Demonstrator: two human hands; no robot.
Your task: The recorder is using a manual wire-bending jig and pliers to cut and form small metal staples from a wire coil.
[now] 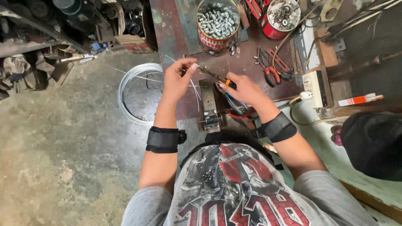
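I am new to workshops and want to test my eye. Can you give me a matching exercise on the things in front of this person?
Things:
1. tin of bolts
2. wire coil
3. red-handled pliers
4. pliers with an orange handle

Places:
A. on the floor, left of the bench
B. in the right hand
C. lying on the bench at the right
D. standing at the far end of the bench

Pairs: 1-D, 2-A, 3-C, 4-B

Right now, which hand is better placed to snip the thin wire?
Probably the right hand: it already grips the orange-handled pliers, their tip at the thin wire, which the left hand pinches.
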